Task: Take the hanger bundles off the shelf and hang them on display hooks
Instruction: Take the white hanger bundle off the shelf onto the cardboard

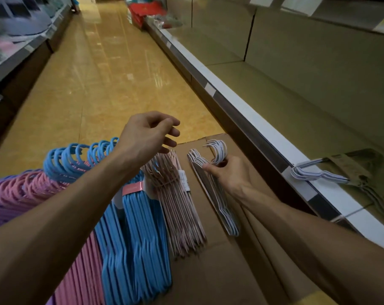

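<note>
So we've got our right hand (227,172) wrapped around the white bundle (211,186), fingers closed right at the necks just under the hooks. Makes sense to grab there, since that's where the wires bunch together and the whole stack moves as one instead of fanning out. The bundle lies on the cardboard (208,260), not lifted yet as far as we can tell.

Our left hand (150,137) hangs above the pale pink bundle (178,201), fingers loosely spread and holding nothing. Our guess is it's about to steady that bundle or take it too.

The bundles sit side by side on the cardboard, hooks all pointing away from us: purple (2,201) at the far left, then pink (32,183), blue (129,227), pale pink, white. Lined up like that, each one is easy to grab by the neck. Some have a label or band around them, which keeps them together.

One more white bundle (316,175) is over on the shelf (274,102) to our right, poking past its edge, so that one probably needs fetching.

Room-wise it's a shop aisle, shiny yellowish floor (98,73), that olive shelf mostly bare, stocked shelves blurry on the left. Can't see any display hooks from here.
</note>
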Motion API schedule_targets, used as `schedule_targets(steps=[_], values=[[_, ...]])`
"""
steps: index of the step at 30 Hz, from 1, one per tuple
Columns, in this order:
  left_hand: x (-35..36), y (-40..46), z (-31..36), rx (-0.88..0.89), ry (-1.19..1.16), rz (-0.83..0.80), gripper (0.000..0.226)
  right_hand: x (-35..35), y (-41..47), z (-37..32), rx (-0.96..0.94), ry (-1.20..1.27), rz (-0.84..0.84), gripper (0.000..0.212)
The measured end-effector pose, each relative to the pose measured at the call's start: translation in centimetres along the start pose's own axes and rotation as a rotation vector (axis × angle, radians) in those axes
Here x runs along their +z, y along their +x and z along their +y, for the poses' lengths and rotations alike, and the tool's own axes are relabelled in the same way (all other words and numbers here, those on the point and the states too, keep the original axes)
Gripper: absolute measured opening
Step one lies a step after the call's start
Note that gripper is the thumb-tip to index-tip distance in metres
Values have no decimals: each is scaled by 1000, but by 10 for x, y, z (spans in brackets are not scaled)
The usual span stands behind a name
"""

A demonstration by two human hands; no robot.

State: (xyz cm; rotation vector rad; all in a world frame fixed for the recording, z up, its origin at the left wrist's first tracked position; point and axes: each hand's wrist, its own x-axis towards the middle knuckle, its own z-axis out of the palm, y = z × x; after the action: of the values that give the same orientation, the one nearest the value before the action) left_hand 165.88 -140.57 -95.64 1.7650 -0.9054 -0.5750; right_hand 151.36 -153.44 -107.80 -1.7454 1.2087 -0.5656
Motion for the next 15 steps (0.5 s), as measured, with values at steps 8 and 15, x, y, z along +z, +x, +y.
schedule_targets(steps=[8, 15], values=[[-6, 10, -14, -48, -68, 58, 22, 38, 5, -9, -92, -83, -39, 29], [-3, 10, -16, -53, -66, 45, 21, 52, -3, -15, -153, -100, -150, 33]])
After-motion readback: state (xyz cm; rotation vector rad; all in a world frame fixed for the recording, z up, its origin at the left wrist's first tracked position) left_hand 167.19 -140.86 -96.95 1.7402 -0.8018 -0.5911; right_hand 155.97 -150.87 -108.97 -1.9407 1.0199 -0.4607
